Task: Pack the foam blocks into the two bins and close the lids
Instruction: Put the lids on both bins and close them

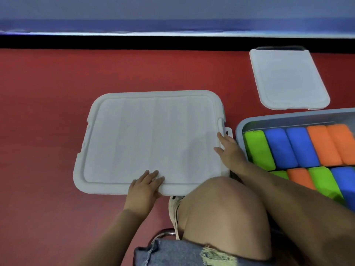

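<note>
A white lid (153,139) lies flat over the left bin on the red floor, hiding the bin under it. My left hand (145,186) rests flat on the lid's near edge, fingers apart. My right hand (228,150) presses on the lid's right edge beside its latch tab. To the right stands the second bin (240,127), uncovered, filled with two rows of green, blue and orange foam blocks (294,148). Its loose white lid (288,77) lies on the floor behind it.
My bare knee (221,212) rises at the front centre, over the near right corner of the covered bin. A black strip and a blue wall (172,25) run along the far edge of the red floor (48,112).
</note>
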{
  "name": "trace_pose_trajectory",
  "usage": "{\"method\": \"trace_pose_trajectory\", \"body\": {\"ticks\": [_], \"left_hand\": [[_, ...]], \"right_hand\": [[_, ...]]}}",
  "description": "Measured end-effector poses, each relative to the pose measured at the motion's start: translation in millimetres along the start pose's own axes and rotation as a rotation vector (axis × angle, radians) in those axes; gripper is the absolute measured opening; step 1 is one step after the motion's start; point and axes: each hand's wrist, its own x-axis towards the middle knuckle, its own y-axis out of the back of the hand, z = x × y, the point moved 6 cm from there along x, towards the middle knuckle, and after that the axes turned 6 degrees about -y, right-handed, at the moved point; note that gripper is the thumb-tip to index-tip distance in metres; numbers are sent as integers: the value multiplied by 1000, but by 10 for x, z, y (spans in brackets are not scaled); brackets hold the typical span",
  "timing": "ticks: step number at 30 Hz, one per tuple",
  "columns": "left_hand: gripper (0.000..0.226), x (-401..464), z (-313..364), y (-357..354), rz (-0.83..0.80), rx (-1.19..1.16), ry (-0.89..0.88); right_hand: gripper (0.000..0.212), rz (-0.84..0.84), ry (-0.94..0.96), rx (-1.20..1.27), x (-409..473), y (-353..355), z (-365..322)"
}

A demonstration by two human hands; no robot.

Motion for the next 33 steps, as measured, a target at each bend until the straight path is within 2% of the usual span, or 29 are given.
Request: {"method": "trace_pose_trajectory", "body": {"ticks": [4, 7, 11, 16, 20, 22, 23, 25, 27, 30, 32, 33], "left_hand": [[56, -81, 52, 10, 15, 16, -53], [59, -144, 65, -43, 2, 5, -68], [61, -91, 47, -39, -37, -69, -60], [46, 46, 77, 30, -61, -74, -60], [49, -22, -91, 58, -63, -93, -131], [50, 38, -125, 122, -85, -87, -87], [49, 78, -143, 105, -117, -103, -59], [55, 113, -167, 64, -296, -216, 6], [75, 200, -148, 20, -438, -315, 6], [59, 275, -9, 85, -559, -158, -6], [71, 274, 128, 175, -604, -126, -17], [68, 285, 141, 195, -638, -135, 46]], "right_hand": [[58, -44, -18, -28, -121, -73, 155], [59, 2, -34, -69, -261, -164, 299], [58, 32, -59, 46, -281, -240, 299], [59, -46, -60, 23, 25, -67, 289], [61, -129, -84, -3, 43, -155, 340], [60, -146, -97, 34, 48, -160, 332], [61, -143, -104, 75, 36, -156, 336], [62, -79, -114, 164, -64, -151, 339], [67, 57, -134, 220, -209, -192, 373], [82, 177, -367, 455, -408, -314, 586], [90, 176, -533, 642, -440, -328, 698], [90, 166, -567, 698, -439, -302, 708]]}}
